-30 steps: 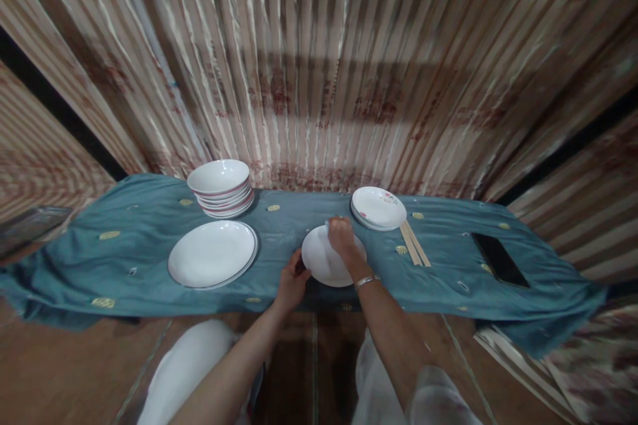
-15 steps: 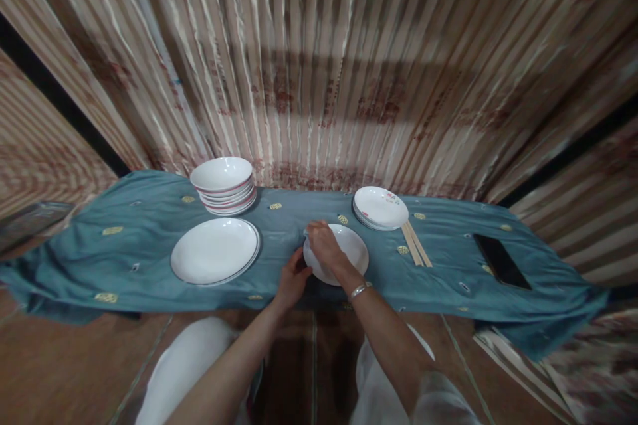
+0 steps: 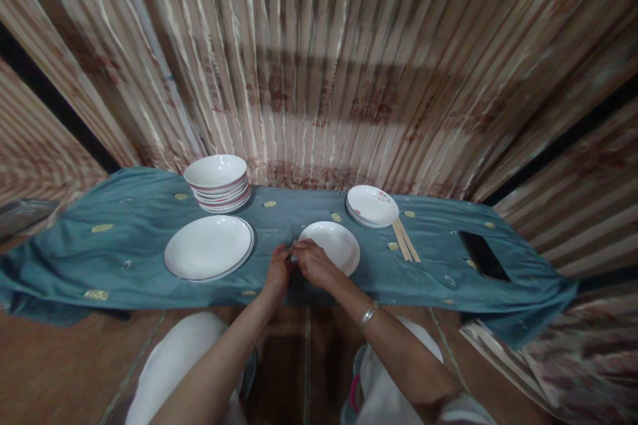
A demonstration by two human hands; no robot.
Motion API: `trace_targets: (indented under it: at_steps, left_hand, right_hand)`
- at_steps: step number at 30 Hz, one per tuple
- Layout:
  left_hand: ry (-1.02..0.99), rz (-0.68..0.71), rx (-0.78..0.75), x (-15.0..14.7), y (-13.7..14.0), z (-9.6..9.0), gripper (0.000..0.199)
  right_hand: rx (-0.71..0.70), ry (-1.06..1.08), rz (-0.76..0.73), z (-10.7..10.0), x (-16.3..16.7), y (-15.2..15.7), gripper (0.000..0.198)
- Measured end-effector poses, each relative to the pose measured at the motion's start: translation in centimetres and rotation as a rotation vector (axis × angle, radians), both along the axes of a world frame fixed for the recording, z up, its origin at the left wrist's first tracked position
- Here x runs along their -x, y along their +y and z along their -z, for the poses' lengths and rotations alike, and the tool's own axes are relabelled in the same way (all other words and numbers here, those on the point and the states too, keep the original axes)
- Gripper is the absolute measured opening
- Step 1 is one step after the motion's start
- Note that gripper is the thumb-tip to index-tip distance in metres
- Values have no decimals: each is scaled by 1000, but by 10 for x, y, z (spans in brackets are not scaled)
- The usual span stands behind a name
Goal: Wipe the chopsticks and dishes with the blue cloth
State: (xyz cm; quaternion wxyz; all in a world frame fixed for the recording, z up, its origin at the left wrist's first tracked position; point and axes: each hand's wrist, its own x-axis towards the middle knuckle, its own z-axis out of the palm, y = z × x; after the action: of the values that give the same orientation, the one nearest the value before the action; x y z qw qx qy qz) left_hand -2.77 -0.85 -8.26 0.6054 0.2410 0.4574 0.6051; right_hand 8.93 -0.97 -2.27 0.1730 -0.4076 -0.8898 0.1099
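A round white plate (image 3: 339, 242) lies on the table near its front edge. My right hand (image 3: 313, 262) is over the plate's left side, its fingers closed and pointing left. Just left of the rim, my left hand (image 3: 279, 270) meets it, fingers pinched together. Between the fingertips shows a small greyish-blue bit, too small and dim to name. The fingers hide part of the plate's left rim.
Large oval plates (image 3: 209, 247) lie at left, with a stack of bowls (image 3: 215, 171) behind. Smaller flowered plates (image 3: 371, 204) stand back right, beside wooden chopsticks (image 3: 406, 240). A black phone (image 3: 482, 255) lies farther right. A blue-green cloth (image 3: 144, 232) covers the table.
My right hand has moved from above the plate to its left edge and joined my left hand there. The whole view has shifted slightly.
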Motion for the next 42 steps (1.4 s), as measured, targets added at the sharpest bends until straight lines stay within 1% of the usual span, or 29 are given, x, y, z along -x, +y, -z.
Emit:
trace_targets:
  at_steps: [4,8,11,14,19,24,28,30,33,35,36,38,40,42]
  left_hand:
    - [22,-5,39,2,0,-1,24]
    - [-2,42,41,4,-4,-3,26]
    - [49,64,-9,3,-4,-1,36]
    - [158,90,-83,2,-1,2,42]
    - [275,169,-166,-1,4,6,40]
    - [255,179,-171,-3,5,6,41]
    - [255,209,-176,-3,4,1,43]
    - [264,220,-170,-3,3,-2,45]
    - [253,213,-154,-3,3,-3,45]
    - [250,202,-147,-4,4,-3,45]
    - [252,195,-146,-4,4,-2,44]
    - [256,180,-138,-4,5,0,44]
    - [259,165,-126,-4,6,0,44]
    - [270,164,-118,-4,6,0,45]
  right_hand:
    - [70,91,-21,-1,-9,-14,36]
    - [151,139,-94,-2,-25,-23,31]
    - [221,161,-104,-3,-41,-29,28]
    - [302,179,-66,-6,-58,-37,27]
    - [387,163,66,-14,-90,-47,27]
    - [399,192,199,-13,-121,-49,27]
    - [349,211,296,-6,-136,-44,26]
    - [289,190,365,-3,-139,-38,27]
    - [182,104,516,1,-141,-29,28]
    - [157,28,639,2,-143,-24,26]
    - [169,4,696,3,-143,-22,24]
    - [260,47,764,5,-144,-18,21]
    - [387,161,767,8,-144,-16,19]
    - [478,261,749,11,-144,-14,27]
